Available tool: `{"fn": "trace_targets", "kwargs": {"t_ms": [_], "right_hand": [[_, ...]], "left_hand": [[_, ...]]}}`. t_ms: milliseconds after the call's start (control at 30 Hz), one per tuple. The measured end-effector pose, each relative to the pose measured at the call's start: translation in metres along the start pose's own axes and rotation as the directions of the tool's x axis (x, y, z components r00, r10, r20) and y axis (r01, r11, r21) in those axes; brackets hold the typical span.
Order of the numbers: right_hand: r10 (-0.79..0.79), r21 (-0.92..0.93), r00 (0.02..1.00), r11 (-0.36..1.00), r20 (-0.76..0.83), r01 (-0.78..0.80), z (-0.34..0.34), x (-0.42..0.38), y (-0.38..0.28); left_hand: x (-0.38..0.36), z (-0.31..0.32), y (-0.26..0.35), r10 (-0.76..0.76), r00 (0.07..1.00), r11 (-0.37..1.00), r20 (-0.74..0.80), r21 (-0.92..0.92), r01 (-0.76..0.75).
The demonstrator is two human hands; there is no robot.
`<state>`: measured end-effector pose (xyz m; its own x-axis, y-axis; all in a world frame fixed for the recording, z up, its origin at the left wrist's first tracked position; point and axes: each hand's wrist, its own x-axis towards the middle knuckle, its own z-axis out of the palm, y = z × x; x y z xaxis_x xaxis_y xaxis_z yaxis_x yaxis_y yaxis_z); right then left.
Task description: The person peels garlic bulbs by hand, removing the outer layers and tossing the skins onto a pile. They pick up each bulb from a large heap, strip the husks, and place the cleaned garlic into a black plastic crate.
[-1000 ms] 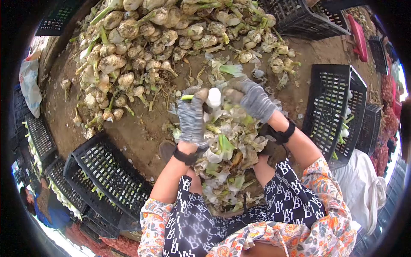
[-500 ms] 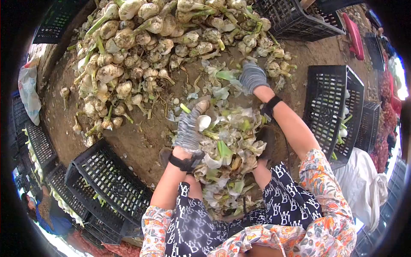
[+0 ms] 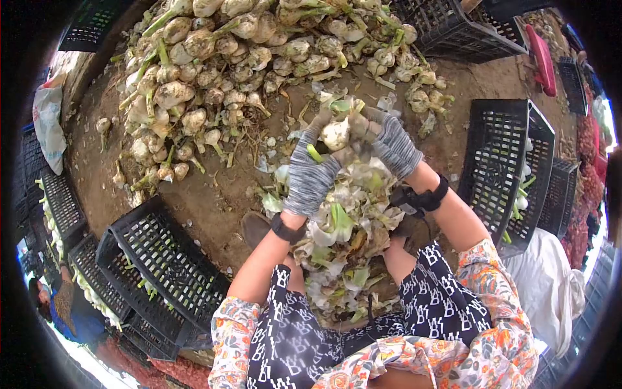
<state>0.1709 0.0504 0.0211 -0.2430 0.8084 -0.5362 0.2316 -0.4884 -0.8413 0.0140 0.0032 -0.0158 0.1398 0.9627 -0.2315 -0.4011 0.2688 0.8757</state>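
Gripping, left hand (image 3: 313,170): closed, fingers and thumb round the lower left of 1 bulb (image 3: 336,133), probably to steady it from below; a green stem (image 3: 314,153) pokes out beside the thumb, and what is under the palm cannot be seen.
Gripping, right hand (image 3: 394,146): fingers bent in at the bulb's upper right; blur hides whether this grip pinches it or only rests close.
Bulb: between the 2 hands, above the ground (image 3: 217,194), in front of the body, where both hands seem to reach it easily.
Skins (image 3: 363,188): heaped below the hands and between the feet, probably where they drop most directly.
Pile (image 3: 170,94): soil-marked bulbs with stems, beyond the hands, apparently within reach.
Crates: 1 black left crate (image 3: 170,249) and 1 black right crate (image 3: 495,146) flank the person, perhaps to leave the middle free for both arms; stems show inside each.
White sack (image 3: 544,279): beside the right arm.
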Motion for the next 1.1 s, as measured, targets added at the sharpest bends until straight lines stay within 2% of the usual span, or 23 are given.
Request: {"fn": "trace_targets", "kwargs": {"t_ms": [67, 100, 200, 300, 400, 500, 700, 800, 833, 933, 967, 1067, 1100], "right_hand": [[-0.038, -0.004, 0.999, 0.999, -0.035, 0.038, 0.005, -0.002, -0.001], [-0.059, 0.109, 0.998, 0.992, -0.020, 0.061, 0.008, -0.006, -0.007], [-0.073, 0.088, 0.997, 0.994, 0.015, 0.071, 0.005, -0.009, -0.014], [-0.066, 0.002, 0.997, 0.998, 0.032, 0.066, 0.002, -0.010, -0.016], [-0.227, -0.044, 0.972, 0.972, 0.057, 0.229, -0.001, -0.007, -0.008], [-0.092, 0.061, 0.989, 0.995, 0.115, 0.085, -0.005, -0.012, -0.014], [-0.176, -0.093, 0.976, 0.978, 0.126, 0.188, -0.007, -0.009, -0.008], [-0.053, -0.076, 0.984, 0.995, 0.171, 0.066, -0.002, -0.017, -0.013], [0.027, -0.062, 0.981, 0.998, 0.191, -0.015, 0.000, -0.022, -0.021], [-0.156, -0.127, 0.972, 0.976, 0.173, 0.179, 0.002, -0.022, -0.016], [-0.044, -0.073, 0.974, 0.995, 0.221, 0.061, -0.002, -0.026, -0.020], [-0.029, -0.033, 0.958, 0.999, 0.286, 0.040, -0.006, -0.029, -0.026], [0.013, -0.012, 0.955, 1.000, 0.295, -0.010, -0.008, -0.028, -0.023]], "left_hand": [[-0.003, -0.002, 0.003, -0.002, 1.000, 1.000, -0.020, -0.004, 0.002], [-0.004, -0.001, 0.009, 0.015, 1.000, 0.998, -0.002, 0.057, -0.015], [-0.006, -0.001, 0.011, 0.048, 0.999, 0.987, -0.023, 0.155, -0.043], [-0.008, 0.000, 0.020, 0.000, 1.000, 0.988, -0.004, 0.153, 0.001], [-0.009, -0.002, 0.022, -0.075, 0.997, 0.997, 0.011, 0.023, 0.075], [-0.009, -0.006, 0.023, -0.093, 0.995, 0.995, 0.025, 0.025, 0.092], [-0.013, -0.011, 0.032, -0.175, 0.978, 0.971, 0.113, -0.141, 0.191], [-0.016, -0.029, 0.015, -0.401, 0.900, 0.801, 0.174, -0.410, 0.436], [-0.012, -0.030, 0.010, -0.401, 0.874, 0.674, 0.273, -0.558, 0.484], [-0.013, -0.027, 0.015, -0.510, 0.784, 0.367, 0.354, -0.735, 0.570], [-0.013, -0.023, 0.020, -0.455, 0.766, 0.303, 0.454, -0.730, 0.613], [-0.016, -0.026, 0.020, -0.346, 0.698, 0.188, 0.627, -0.682, 0.706], [-0.018, -0.023, 0.027, -0.410, 0.709, 0.243, 0.573, -0.681, 0.691]]}}
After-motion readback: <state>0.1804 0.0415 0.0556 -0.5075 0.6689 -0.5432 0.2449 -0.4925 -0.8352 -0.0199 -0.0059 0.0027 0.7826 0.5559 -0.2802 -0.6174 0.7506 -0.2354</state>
